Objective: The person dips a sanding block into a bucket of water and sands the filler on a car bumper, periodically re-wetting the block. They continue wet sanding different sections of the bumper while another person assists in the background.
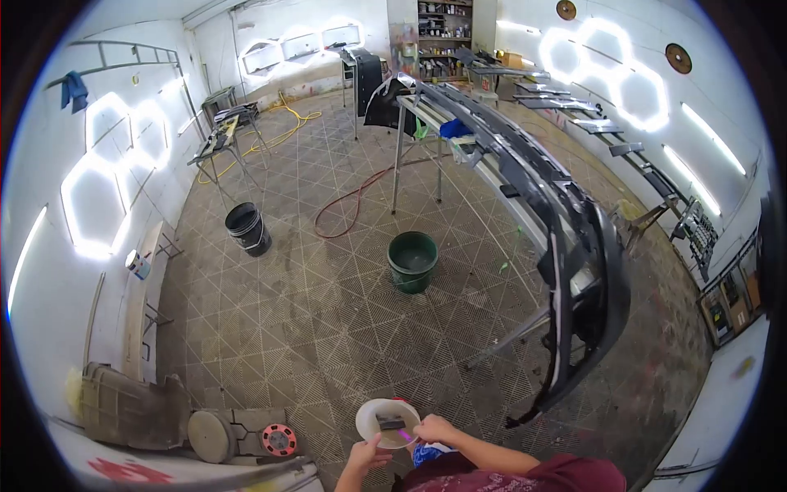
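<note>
A white bucket [366, 416] is right in front of my body at the bottom of the head view. My left hand [366, 455] is closed on its near left rim, thumb on top. On the right side of the rim, my right hand [434, 429] grips with its fingers bent. Inside the bucket are a dark rectangular block [393, 425] and a small pink-purple item [405, 435]; their exact kind is too small to tell. Blue patterned cloth [428, 453] shows just below the bucket.
A long black car bumper [611, 283] lies on a metal stand to the right. Green [412, 283] and black [248, 234] buckets stand on the tiled floor ahead. A red hose [358, 197] curls beyond them. A round-lidded container [209, 437] is at lower left.
</note>
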`<action>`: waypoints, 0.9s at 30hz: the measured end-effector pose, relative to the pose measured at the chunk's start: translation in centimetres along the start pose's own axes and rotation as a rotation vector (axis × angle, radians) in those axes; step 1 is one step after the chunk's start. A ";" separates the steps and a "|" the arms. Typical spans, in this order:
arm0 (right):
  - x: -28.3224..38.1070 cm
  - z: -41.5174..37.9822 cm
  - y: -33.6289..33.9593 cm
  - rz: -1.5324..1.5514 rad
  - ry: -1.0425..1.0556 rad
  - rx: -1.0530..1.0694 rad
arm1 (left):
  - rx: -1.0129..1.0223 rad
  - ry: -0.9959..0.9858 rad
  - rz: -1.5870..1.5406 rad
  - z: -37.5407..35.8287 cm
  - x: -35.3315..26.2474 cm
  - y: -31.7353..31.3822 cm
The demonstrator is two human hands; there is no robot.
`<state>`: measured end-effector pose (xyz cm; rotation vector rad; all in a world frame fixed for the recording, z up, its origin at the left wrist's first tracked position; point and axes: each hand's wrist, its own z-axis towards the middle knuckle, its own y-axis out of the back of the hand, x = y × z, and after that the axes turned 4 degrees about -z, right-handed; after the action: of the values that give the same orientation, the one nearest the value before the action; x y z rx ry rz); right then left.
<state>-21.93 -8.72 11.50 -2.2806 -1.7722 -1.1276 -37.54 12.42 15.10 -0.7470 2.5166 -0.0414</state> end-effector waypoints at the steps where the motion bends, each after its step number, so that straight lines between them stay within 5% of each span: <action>1: 2.0 2.1 0.6 -0.062 0.047 0.008 | -0.013 0.015 0.017 0.8 -1.8 0.8; 3: 5.9 5.8 2.9 -0.175 0.262 -0.110 | -0.113 -0.110 0.001 2.8 -5.9 1.3; 4: 7.8 6.9 4.4 -0.502 0.508 -0.188 | -0.153 -0.219 0.050 3.5 -7.6 1.4; 5: 10.3 9.0 6.0 -0.503 0.386 0.072 | -0.200 -0.312 0.098 4.2 -9.2 1.9; 6: 14.6 7.7 8.7 -0.270 0.085 -0.032 | -0.211 -0.279 0.050 5.8 -10.5 2.9; 8: 20.7 7.4 12.6 -0.350 0.159 -0.343 | -0.224 -0.275 -0.025 7.3 -15.7 2.8; 10: 24.0 10.5 14.5 -0.427 0.525 -0.758 | -0.211 -0.311 -0.084 8.1 -20.8 2.7; 13: 31.6 14.2 18.0 -0.384 0.671 -0.635 | -0.219 -0.322 -0.035 11.6 -27.7 3.3; 15: 34.8 17.9 19.8 -0.473 0.550 -0.381 | -0.200 -0.317 -0.046 13.1 -32.5 3.2; 18: 38.8 25.6 21.7 -0.733 0.388 -0.322 | -0.119 -0.348 0.003 17.9 -40.0 3.1; 24: 43.2 35.3 29.6 -0.711 0.212 -0.518 | 0.089 -0.337 0.013 25.5 -55.8 1.4; 27: 47.0 37.5 36.3 -0.610 0.191 -0.654 | 0.149 -0.353 0.312 31.0 -62.8 1.1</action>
<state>32.16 34.29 24.15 -1.7776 -2.3425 -2.2206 21.95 49.33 17.20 -0.2674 2.2324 0.0102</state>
